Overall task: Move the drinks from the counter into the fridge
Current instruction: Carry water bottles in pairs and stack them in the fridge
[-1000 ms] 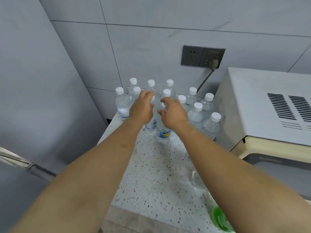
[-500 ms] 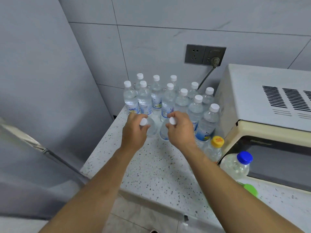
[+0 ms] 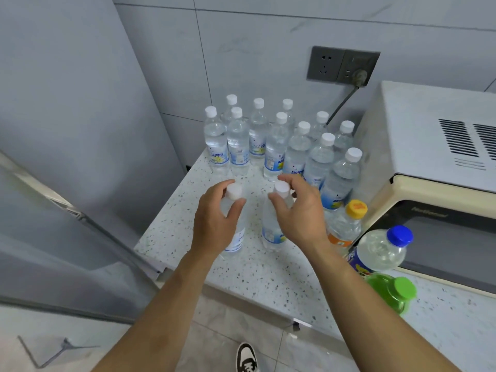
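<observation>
Several clear water bottles (image 3: 298, 149) with white caps stand grouped at the back of the speckled counter (image 3: 268, 277). My left hand (image 3: 214, 218) grips the neck of one water bottle (image 3: 237, 237), and my right hand (image 3: 298, 213) grips the neck of another water bottle (image 3: 271, 229). Both bottles are upright, nearer the counter's front than the group. The grey fridge (image 3: 67, 116) stands to the left, its door edge (image 3: 88, 218) jutting out beside the counter.
A cream microwave (image 3: 429, 157) fills the right side. In front of it stand an orange-capped bottle (image 3: 346, 224), a blue-capped bottle (image 3: 381, 248) and a green bottle (image 3: 391, 294). A wall socket (image 3: 343, 65) with a plugged cord sits behind. Tiled floor and my shoe (image 3: 247, 358) lie below.
Both hands have pulled their two bottles out of the group toward the counter's front. The view has tilted down and drawn back, bringing the coloured-cap bottles and the floor into sight.
</observation>
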Available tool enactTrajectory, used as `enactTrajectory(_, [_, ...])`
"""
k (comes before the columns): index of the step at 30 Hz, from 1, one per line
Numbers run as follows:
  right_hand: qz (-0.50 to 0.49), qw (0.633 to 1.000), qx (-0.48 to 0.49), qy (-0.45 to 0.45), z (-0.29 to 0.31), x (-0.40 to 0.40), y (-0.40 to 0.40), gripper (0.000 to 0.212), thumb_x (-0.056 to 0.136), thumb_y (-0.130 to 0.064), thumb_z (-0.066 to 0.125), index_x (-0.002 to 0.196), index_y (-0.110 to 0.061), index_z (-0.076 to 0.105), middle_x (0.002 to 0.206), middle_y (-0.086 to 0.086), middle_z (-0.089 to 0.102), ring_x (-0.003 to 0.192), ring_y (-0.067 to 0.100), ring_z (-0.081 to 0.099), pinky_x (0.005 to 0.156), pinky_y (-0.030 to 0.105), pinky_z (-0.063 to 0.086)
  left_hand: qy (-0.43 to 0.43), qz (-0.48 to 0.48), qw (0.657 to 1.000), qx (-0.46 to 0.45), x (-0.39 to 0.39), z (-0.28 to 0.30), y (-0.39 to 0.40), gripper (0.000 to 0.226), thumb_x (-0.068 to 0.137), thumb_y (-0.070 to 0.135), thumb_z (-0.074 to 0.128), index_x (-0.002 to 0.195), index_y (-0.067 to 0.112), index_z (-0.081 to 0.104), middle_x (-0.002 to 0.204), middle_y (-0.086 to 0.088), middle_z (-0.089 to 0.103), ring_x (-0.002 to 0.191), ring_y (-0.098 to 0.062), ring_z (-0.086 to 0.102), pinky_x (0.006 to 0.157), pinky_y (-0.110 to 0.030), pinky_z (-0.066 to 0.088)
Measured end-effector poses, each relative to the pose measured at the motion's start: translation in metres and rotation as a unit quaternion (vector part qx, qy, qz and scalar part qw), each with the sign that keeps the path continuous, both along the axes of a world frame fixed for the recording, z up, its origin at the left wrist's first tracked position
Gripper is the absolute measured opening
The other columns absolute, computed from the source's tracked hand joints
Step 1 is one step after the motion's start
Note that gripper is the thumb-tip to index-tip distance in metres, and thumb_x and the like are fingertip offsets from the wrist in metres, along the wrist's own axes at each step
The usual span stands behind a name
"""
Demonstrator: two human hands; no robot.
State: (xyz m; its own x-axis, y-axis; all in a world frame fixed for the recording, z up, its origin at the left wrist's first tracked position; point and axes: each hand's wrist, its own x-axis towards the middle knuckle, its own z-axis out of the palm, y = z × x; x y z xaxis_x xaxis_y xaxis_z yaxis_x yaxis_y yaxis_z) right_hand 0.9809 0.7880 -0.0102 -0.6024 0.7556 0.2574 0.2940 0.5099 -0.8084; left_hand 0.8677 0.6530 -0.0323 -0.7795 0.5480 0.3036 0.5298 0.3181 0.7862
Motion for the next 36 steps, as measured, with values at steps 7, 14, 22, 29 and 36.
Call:
enactTrajectory(7, [-0.010,0.990,-0.142,-0.004,-0.043,0.007,-0.010,0.064,0.075,-0.043,0.082,0.130,-0.029,0.050,0.128,-0.009,0.056,0.118,0.011,0.053,0.100,0.031,0.044,-0.070,-0.024,0.997,0.006,0.005,-0.033,-0.008,0.065,0.083,0.054,0.066,0.139,0.027,0.046,0.138,0.019,0.050,0.123,0.000,0.047,0.094,-0.012,0.039])
enactTrajectory(14, [-0.009,0.963,-0.264,-0.045,-0.089,0.011,-0.011,0.069,0.065,-0.034,0.091,0.112,-0.049,0.042,0.110,-0.026,0.057,0.102,0.000,0.059,0.075,0.013,0.045,-0.173,-0.056,0.981,-0.073,-0.008,-0.065,-0.013,0.084,0.067,0.042,0.084,0.133,0.050,0.033,0.116,0.035,0.049,0.101,0.007,0.057,0.067,-0.007,0.047])
enactTrajectory(22, [-0.014,0.967,-0.254,-0.036,-0.103,0.006,-0.009,0.065,0.067,-0.035,0.088,0.109,-0.052,0.043,0.109,-0.024,0.060,0.095,-0.009,0.058,0.073,0.011,0.045,-0.286,0.010,0.958,-0.015,-0.021,-0.087,-0.003,0.056,0.060,0.039,0.082,0.097,0.062,0.046,0.097,0.027,0.061,0.084,0.007,0.063,0.064,-0.013,0.047])
enactTrajectory(29, [-0.002,0.963,-0.269,-0.020,-0.109,0.025,-0.018,0.070,0.069,-0.034,0.087,0.126,-0.036,0.048,0.115,-0.017,0.061,0.103,0.005,0.061,0.087,0.028,0.053,-0.322,0.049,0.944,0.047,0.004,-0.083,-0.022,0.063,0.065,0.036,0.085,0.107,0.060,0.046,0.100,0.029,0.062,0.090,0.009,0.062,0.070,-0.014,0.049])
enactTrajectory(36, [0.043,0.939,-0.340,0.023,-0.104,0.067,-0.047,0.048,0.070,-0.027,0.085,0.112,-0.031,0.061,0.098,-0.009,0.073,0.087,0.006,0.071,0.069,0.021,0.057,-0.477,0.081,0.862,0.152,0.058,-0.094,-0.071,0.041,0.078,0.037,0.081,0.115,0.034,0.064,0.112,0.000,0.073,0.100,-0.021,0.072,0.086,-0.047,0.059])
